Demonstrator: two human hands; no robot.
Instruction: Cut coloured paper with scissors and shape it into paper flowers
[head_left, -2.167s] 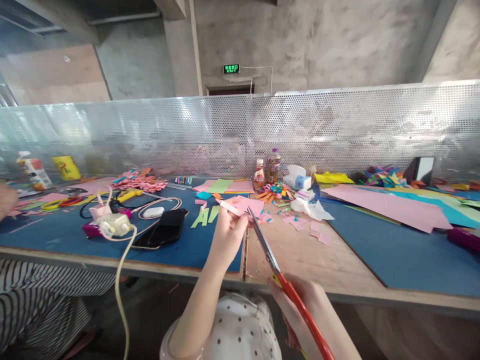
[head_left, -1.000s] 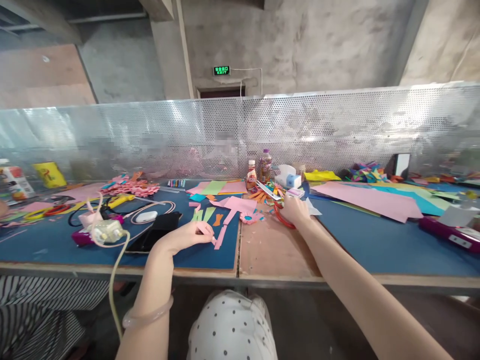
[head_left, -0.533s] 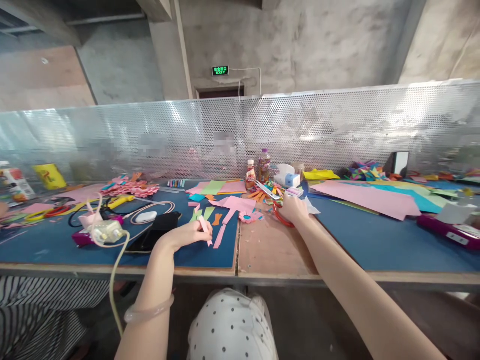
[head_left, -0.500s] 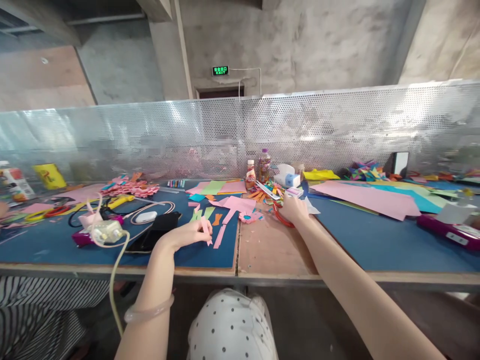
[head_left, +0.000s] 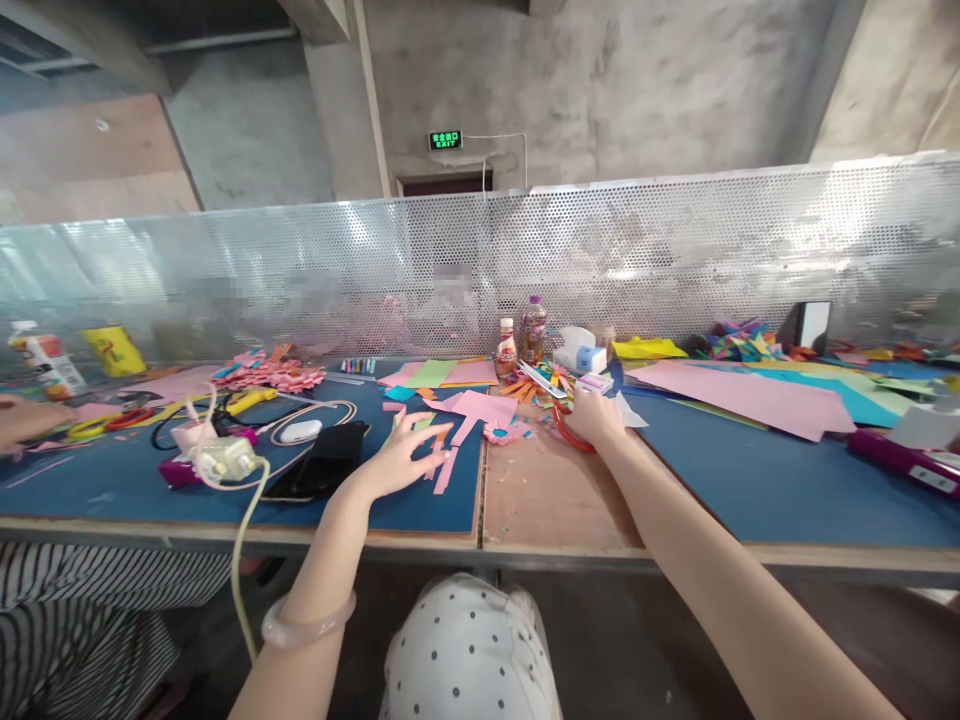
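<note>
My left hand hovers low over the blue mat with its fingers spread, holding nothing. Just beyond its fingertips lie a pink paper strip and another one partly hidden by the fingers. A larger pink paper piece and a pink paper flower with a blue centre are close by. Farther right, my right hand is closed at the red-handled scissors; their blades point up and left over small paper scraps. The fingertips of that hand are hidden behind it.
Behind the scraps stand two drink bottles and a tissue pack. On the left lie a black phone, cables and a power adapter. Large pink sheets spread over the right mat. Another person's hand shows far left.
My left hand has let go of a pink paper strip, and its fingers have spread apart. My right hand has barely moved at the scissors. The view has shifted slightly.
</note>
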